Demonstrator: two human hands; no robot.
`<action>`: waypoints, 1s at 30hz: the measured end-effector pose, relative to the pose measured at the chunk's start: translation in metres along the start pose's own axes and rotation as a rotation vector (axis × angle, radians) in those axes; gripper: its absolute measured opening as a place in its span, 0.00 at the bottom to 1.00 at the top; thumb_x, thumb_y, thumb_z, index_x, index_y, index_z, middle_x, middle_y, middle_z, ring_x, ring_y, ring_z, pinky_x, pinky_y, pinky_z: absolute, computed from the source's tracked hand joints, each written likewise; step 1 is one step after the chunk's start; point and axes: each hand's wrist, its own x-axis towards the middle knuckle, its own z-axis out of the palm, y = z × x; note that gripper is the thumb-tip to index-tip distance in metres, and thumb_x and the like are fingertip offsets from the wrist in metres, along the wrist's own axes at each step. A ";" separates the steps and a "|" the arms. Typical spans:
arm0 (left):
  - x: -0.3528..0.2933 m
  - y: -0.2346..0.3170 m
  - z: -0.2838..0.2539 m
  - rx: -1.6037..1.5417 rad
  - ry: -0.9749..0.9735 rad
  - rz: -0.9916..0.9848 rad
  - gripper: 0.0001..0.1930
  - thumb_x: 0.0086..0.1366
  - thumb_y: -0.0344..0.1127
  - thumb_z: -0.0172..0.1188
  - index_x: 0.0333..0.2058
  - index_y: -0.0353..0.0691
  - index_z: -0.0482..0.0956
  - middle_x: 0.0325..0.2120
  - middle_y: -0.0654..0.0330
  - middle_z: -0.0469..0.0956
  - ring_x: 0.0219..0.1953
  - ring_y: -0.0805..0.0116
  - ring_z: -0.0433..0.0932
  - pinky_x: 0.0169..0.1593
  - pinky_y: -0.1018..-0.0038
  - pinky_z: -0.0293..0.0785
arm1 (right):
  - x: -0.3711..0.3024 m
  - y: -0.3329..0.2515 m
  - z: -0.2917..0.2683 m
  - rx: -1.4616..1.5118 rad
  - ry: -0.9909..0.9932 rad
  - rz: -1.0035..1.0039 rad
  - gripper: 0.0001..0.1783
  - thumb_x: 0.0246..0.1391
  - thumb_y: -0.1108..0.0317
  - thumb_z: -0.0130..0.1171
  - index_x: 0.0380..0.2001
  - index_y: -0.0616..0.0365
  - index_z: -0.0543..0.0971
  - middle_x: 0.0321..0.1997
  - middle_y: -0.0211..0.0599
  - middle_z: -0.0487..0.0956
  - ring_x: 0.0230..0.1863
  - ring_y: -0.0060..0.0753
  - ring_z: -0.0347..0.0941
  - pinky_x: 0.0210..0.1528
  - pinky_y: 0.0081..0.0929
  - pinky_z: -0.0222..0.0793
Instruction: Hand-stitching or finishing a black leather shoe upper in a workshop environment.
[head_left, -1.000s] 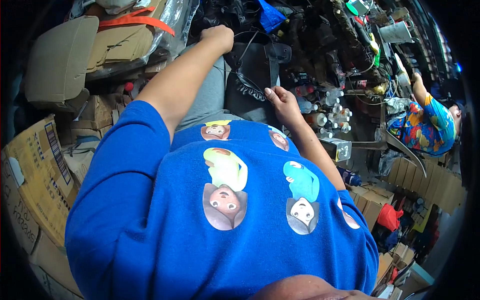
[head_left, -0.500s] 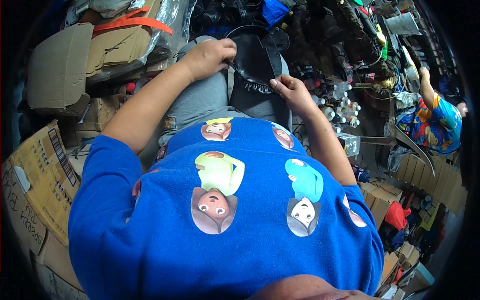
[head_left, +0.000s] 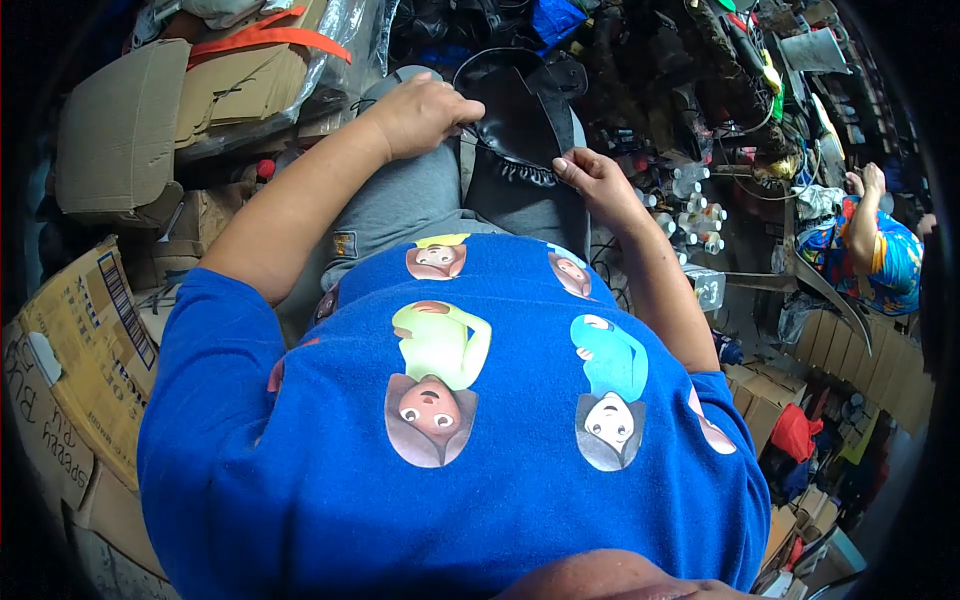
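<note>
A glossy black leather piece (head_left: 503, 118), shaped like a shoe upper, lies across my lap over my grey trousers (head_left: 400, 195). Its near edge is gathered into small puckers, and a strap-like flap (head_left: 553, 100) stands at its right. My left hand (head_left: 425, 118) is closed at the piece's left edge; its fingertips are partly hidden, and a thin dark line seems to run from it along the puckers. With thumb and fingers, my right hand (head_left: 595, 182) pinches the right end of the gathered edge.
Flattened cardboard (head_left: 120, 130) and an orange strap (head_left: 265, 38) are stacked at the left. Several small bottles (head_left: 700, 215) stand right of my knee. Farther right sits another person in a bright patterned shirt (head_left: 895, 260). A red bag (head_left: 793, 428) lies at the lower right.
My left hand has shifted slightly right along the leather piece, and my right hand slightly right as well. The other person's arms have moved lower and closer together.
</note>
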 end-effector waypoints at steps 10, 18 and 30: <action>0.007 0.001 -0.007 0.047 -0.183 -0.061 0.10 0.53 0.33 0.61 0.35 0.48 0.75 0.27 0.61 0.78 0.36 0.61 0.77 0.44 0.65 0.65 | 0.000 0.005 -0.003 0.027 0.005 0.029 0.17 0.58 0.56 0.56 0.30 0.62 0.76 0.22 0.22 0.69 0.27 0.16 0.61 0.31 0.20 0.60; 0.020 0.074 0.005 -0.037 -0.113 0.036 0.19 0.50 0.42 0.66 0.39 0.44 0.74 0.33 0.60 0.74 0.37 0.61 0.75 0.42 0.67 0.67 | 0.026 -0.014 -0.021 -0.363 -0.090 -0.130 0.15 0.56 0.58 0.58 0.31 0.61 0.78 0.20 0.31 0.72 0.25 0.19 0.64 0.29 0.26 0.63; -0.016 0.064 0.014 -0.307 0.061 -0.141 0.18 0.49 0.41 0.67 0.39 0.41 0.79 0.38 0.58 0.77 0.41 0.60 0.77 0.45 0.68 0.70 | 0.026 -0.014 -0.010 -0.217 -0.118 -0.075 0.12 0.56 0.61 0.61 0.29 0.61 0.76 0.23 0.17 0.69 0.27 0.12 0.61 0.30 0.17 0.59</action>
